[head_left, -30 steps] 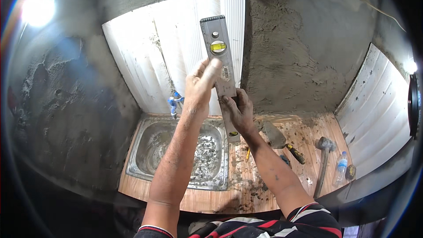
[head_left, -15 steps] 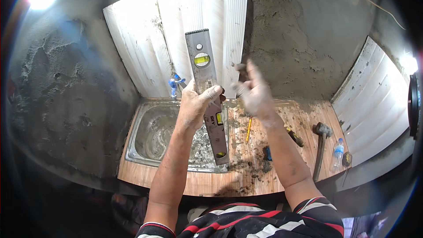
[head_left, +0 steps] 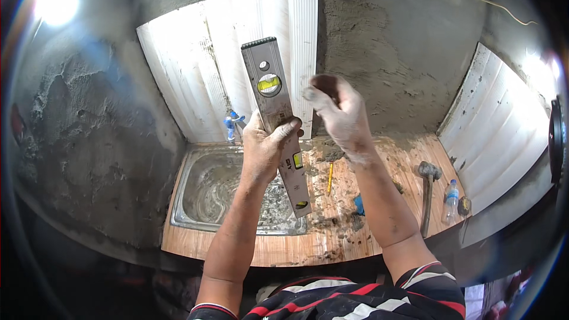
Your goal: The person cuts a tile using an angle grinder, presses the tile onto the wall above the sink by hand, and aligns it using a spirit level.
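Observation:
My left hand [head_left: 268, 143] is closed around the middle of a grey spirit level [head_left: 274, 105] with yellow-green vials. The level stands nearly upright, its top leaning left, in front of a white ribbed wall panel [head_left: 228, 41]. Its lower end hangs over the right rim of a metal sink [head_left: 178, 216] smeared with grey mortar. Whether the level touches the panel I cannot tell. My right hand [head_left: 344, 112], dusty with mortar, is raised to the right of the level and apart from it. Its fingers are bent, thumb spread away, with nothing visible in them.
On the wood-look counter [head_left: 391, 160] are a yellow pencil-like stick [head_left: 330, 178], a mallet [head_left: 428, 184], a plastic bottle [head_left: 451, 201] and mortar crumbs. A blue-and-white tap [head_left: 231, 125] rises behind the sink. Rough grey plaster walls [head_left: 379, 47] enclose the counter, with another white panel [head_left: 498, 112] at right.
My right hand has turned, its raised fingers bending inward. The level stays in my left hand, its top slightly further left. The view has shifted a little, showing more of the upper wall.

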`<state>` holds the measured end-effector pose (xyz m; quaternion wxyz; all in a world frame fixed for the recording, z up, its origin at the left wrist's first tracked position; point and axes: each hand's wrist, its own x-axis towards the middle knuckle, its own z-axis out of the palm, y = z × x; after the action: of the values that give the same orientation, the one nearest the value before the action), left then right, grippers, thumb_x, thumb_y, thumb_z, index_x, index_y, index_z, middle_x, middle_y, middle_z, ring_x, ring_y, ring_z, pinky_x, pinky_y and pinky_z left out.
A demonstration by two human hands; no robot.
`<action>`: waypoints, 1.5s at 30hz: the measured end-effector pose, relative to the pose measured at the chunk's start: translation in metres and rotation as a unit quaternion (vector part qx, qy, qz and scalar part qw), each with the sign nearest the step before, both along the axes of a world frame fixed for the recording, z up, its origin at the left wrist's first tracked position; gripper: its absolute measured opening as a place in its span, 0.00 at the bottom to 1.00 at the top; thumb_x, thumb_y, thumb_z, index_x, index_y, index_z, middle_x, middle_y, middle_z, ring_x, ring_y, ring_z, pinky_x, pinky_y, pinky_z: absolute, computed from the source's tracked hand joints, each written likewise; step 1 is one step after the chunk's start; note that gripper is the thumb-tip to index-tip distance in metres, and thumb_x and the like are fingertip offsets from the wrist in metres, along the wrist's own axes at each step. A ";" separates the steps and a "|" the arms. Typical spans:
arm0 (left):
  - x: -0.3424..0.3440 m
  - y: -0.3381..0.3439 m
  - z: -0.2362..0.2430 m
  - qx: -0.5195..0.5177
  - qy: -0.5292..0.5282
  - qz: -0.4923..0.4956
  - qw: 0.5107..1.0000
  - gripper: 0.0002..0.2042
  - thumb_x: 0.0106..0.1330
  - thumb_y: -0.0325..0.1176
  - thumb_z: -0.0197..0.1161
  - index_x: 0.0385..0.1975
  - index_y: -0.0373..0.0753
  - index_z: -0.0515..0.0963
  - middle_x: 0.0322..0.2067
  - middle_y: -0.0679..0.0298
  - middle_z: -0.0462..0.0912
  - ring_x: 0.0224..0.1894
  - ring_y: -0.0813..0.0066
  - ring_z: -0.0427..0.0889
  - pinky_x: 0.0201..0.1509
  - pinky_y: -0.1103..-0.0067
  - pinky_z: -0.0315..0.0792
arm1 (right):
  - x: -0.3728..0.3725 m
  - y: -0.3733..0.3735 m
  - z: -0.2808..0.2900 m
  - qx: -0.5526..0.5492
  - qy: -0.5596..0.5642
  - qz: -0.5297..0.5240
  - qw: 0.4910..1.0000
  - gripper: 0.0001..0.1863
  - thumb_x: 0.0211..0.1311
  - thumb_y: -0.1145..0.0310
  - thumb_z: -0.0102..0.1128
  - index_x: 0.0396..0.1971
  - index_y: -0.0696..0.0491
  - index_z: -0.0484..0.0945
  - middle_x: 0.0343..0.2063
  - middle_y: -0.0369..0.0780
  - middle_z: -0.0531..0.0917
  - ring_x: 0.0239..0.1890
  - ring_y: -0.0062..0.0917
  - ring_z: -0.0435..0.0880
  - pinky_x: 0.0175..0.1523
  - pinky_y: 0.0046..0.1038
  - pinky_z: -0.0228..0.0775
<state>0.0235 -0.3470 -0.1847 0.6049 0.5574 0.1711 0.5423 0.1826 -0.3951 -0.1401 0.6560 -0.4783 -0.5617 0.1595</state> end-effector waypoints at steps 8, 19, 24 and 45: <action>0.009 -0.016 0.003 0.064 -0.017 0.050 0.997 0.14 0.64 0.21 0.66 0.49 0.31 0.76 0.41 0.61 0.87 0.42 0.76 0.85 0.46 0.77 0.81 | -0.036 0.007 0.022 0.037 -0.017 0.032 0.999 0.15 0.66 0.65 0.70 0.42 0.63 0.82 0.32 0.41 0.88 0.34 0.21 0.86 0.42 0.27 0.79; -0.016 -0.014 0.004 0.037 -0.055 0.005 0.998 0.14 0.67 0.23 0.66 0.50 0.30 0.77 0.40 0.59 0.87 0.40 0.74 0.86 0.46 0.76 0.81 | -0.049 -0.004 0.001 0.193 0.038 0.011 0.980 0.10 0.69 0.76 0.60 0.47 0.62 0.82 0.37 0.42 0.87 0.37 0.22 0.85 0.43 0.26 0.78; -0.012 -0.011 -0.004 0.004 -0.061 -0.019 0.998 0.17 0.68 0.27 0.68 0.54 0.32 0.74 0.45 0.60 0.85 0.44 0.75 0.85 0.48 0.77 0.81 | -0.045 -0.010 0.005 0.230 -0.267 -0.030 0.935 0.15 0.67 0.77 0.62 0.53 0.58 0.82 0.28 0.41 0.83 0.25 0.24 0.82 0.30 0.26 0.76; 0.079 0.081 0.049 0.020 0.042 -0.011 0.999 0.27 0.70 0.51 0.65 0.52 0.29 0.74 0.40 0.52 0.83 0.43 0.64 0.85 0.47 0.67 0.79 | 0.068 0.039 -0.075 -0.188 0.012 0.160 0.969 0.17 0.70 0.70 0.64 0.56 0.60 0.78 0.49 0.45 0.86 0.50 0.27 0.84 0.61 0.28 0.75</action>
<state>0.1021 -0.2663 -0.1355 0.5914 0.5939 0.1796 0.5151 0.2509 -0.3560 -0.2151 0.5270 -0.4955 -0.5824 0.3709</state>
